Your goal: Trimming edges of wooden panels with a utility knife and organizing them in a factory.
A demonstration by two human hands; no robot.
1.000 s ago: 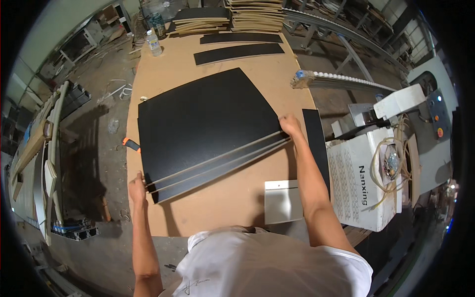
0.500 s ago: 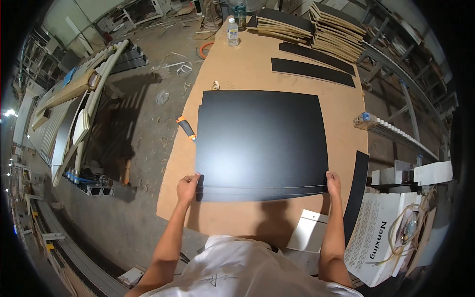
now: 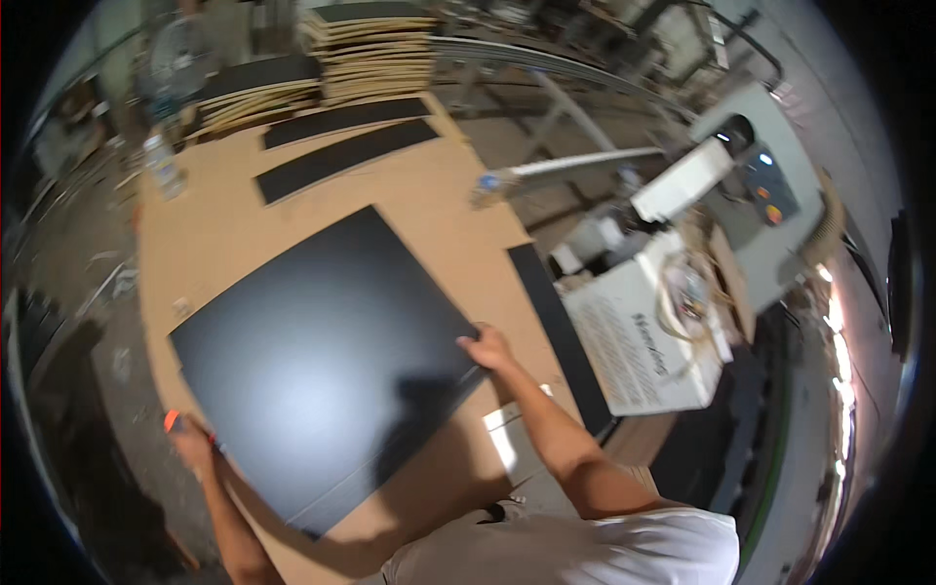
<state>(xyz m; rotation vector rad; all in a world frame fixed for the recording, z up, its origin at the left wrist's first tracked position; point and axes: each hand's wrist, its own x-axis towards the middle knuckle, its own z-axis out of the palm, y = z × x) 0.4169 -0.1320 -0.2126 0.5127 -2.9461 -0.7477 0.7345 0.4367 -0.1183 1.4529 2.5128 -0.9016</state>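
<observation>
A large black panel (image 3: 322,361) lies on the table, turned at an angle. A thin strip or second layer shows along its near edge. My right hand (image 3: 490,349) grips the panel's right edge near its near corner, thumb on top. Beyond the panel's left edge, my left hand (image 3: 192,447) is closed around an orange and black utility knife (image 3: 173,420); only its orange end shows, and the rest is hidden in the fingers. A white sheet or plate (image 3: 504,441) sits by the near side, partly under my right arm.
The table (image 3: 219,253) is tan. Two black strips (image 3: 346,161) and stacks of boards (image 3: 380,63) stand at its far end, beside a clear bottle (image 3: 163,166). Another black strip (image 3: 556,331) lies along the right edge. A white box (image 3: 639,341) with cords stands right of it.
My view has swung to the right. My left hand has let go of the panel's near-left corner and taken hold of the utility knife. My right hand stays on the panel.
</observation>
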